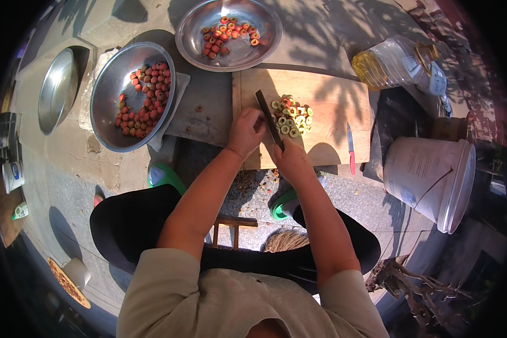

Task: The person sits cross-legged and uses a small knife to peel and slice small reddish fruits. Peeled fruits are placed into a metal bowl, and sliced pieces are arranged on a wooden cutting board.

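Observation:
My right hand (pixel 293 159) grips the handle of a dark-bladed kitchen knife (pixel 268 116), its blade slanting across the wooden cutting board (pixel 338 101). My left hand (pixel 247 130) is at the board's left side, close by the blade, with fingers curled. Whether anything is between those fingers is hidden. Right of the blade lies a pile of pale, ring-shaped fruit slices (pixel 293 118) with red skins, likely hawthorn. A small paring knife (pixel 350 148) with a red handle rests at the board's right edge.
Beyond the board, a steel basin (pixel 181 40) holds cored red fruits (pixel 224 36). Another basin (pixel 103 101), to the left, has more red fruits (pixel 148 101). An oil jug (pixel 388 63) and a lidded white bucket (pixel 422 177) stand right. Fruit scraps (pixel 262 181) litter the ground.

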`<action>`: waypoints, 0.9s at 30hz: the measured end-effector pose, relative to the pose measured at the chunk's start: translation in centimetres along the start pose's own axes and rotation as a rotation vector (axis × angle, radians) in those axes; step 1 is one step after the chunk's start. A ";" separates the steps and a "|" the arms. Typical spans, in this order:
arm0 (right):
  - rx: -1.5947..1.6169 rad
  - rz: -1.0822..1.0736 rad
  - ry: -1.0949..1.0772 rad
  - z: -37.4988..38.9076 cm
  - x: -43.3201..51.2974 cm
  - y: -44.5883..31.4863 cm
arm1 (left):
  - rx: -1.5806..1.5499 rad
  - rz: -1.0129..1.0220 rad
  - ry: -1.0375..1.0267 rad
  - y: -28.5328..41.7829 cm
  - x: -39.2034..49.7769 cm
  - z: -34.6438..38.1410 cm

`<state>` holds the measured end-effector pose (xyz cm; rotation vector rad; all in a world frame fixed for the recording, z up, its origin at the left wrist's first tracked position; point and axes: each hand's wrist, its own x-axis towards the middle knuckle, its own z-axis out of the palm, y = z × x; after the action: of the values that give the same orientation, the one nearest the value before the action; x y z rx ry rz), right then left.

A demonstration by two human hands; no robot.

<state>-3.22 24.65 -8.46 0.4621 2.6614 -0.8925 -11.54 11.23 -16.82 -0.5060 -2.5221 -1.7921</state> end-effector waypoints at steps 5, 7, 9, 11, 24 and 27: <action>0.033 -0.057 0.063 0.2 0.5 0.0 | 0.008 0.027 0.012 -0.1 -0.1 0.0; 0.047 -0.058 0.070 -0.2 -0.2 0.1 | -0.084 -0.037 -0.008 0.0 -0.3 0.1; 0.058 -0.057 0.073 -0.8 -1.2 0.0 | -0.060 -0.001 0.011 -0.1 -0.2 0.1; 0.025 -0.064 0.057 -1.2 -2.0 0.0 | -0.046 0.002 0.020 0.0 -0.3 0.2; 0.050 -0.056 0.010 0.3 0.7 0.7 | 0.032 0.054 0.032 -0.3 -0.3 0.3; 0.037 -0.065 0.019 0.7 0.9 0.9 | 0.094 0.068 0.001 -0.3 -0.2 0.3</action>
<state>-3.58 25.11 -9.77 0.3965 2.6953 -0.9621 -11.35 11.34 -17.20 -0.5784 -2.5407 -1.6425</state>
